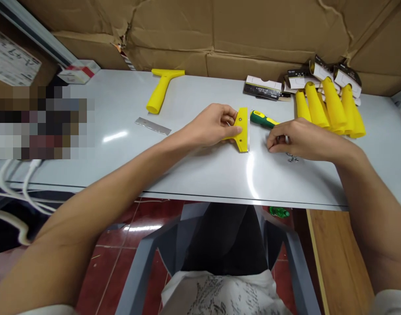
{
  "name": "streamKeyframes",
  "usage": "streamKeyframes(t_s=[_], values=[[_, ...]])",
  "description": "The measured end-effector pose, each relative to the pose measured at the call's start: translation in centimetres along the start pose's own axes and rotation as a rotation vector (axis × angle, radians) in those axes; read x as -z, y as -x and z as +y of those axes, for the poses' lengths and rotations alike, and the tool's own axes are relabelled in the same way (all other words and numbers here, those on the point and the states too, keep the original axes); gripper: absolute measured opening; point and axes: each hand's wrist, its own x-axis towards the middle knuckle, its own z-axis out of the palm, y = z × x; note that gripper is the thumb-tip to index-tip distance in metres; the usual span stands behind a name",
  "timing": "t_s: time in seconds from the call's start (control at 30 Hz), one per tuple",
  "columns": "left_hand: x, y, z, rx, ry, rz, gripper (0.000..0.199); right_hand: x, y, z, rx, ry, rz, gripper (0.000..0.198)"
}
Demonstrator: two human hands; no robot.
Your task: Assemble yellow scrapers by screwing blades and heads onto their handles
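In my left hand (216, 124) is a yellow scraper (242, 130), gripped near its head with the thumb on the face. Two small screws or screw holes show on that face, and a thin metal blade edge runs along its right side. My right hand (294, 138) hovers just right of it, fingers curled together; whether something small is pinched there is hidden. Behind the right fingers lies a green and yellow screwdriver handle (262, 119). Several small screws (292, 158) lie under the right hand. Another yellow scraper body (161, 89) and a loose flat blade (153, 125) lie to the left.
Several yellow scraper handles (332, 107) with black-and-white cards are piled at the back right. A folded card (262, 88) lies beside them. Cardboard (203, 35) walls the table's back. White cables (29, 183) hang at the left; a small box (79, 71) stands behind.
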Motion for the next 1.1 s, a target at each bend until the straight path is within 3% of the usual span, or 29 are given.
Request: streamKeyframes(t_s=[0.2, 0.43, 0.6, 0.8, 1.1], values=[[0.2, 1.2, 1.2, 0.042, -0.144, -0.138, 0.024, -0.3, -0.3, -0.9, 0.051, 0.007, 0.133, 0.011], [0.0, 1.9, 2.1, 0.001, -0.151, -0.205, 0.015, -1.6, -0.3, -4.4, 0.117, -0.274, 0.524, 0.009], [-0.5, 2.4, 3.1, 0.005, -0.118, -0.155, 0.014, -3.5, -1.2, -4.7, 0.281, -0.162, 0.554, 0.013], [-1.1, 2.9, 4.7, 0.092, -0.082, -0.132, 0.014, -4.8, -2.5, -3.5, 0.479, -0.152, 0.702, 0.009], [-0.7, 2.9, 2.6, -0.063, -0.064, -0.146, 0.017, -4.8, -2.2, -3.6, 0.388, -0.294, 0.662, 0.009]])
